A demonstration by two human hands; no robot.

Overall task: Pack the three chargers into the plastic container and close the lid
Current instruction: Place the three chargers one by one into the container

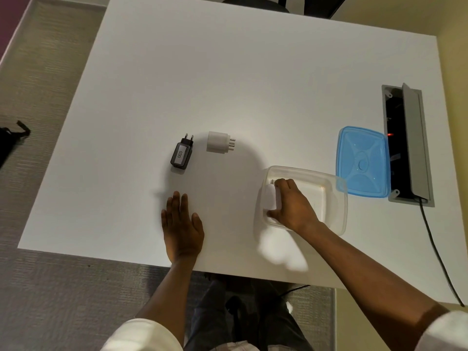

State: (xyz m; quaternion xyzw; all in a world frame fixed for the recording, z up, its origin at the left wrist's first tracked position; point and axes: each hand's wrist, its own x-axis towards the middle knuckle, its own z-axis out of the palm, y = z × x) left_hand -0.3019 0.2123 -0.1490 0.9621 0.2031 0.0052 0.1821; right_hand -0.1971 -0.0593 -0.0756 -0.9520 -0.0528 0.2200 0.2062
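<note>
Nearest on the white table (253, 72), the left hand (182, 228) lies flat, fingers spread, gripping nothing. To its right, the right hand (291, 206) grasps a white rounded charger (270, 198) inside the clear rectangular plastic container (331, 198). Farther right, the blue plastic lid (362, 162) touches the container's far corner. Farther left lie a black charger labelled 030 (181, 154) and a white cube-shaped charger (219, 141), near each other.
</note>
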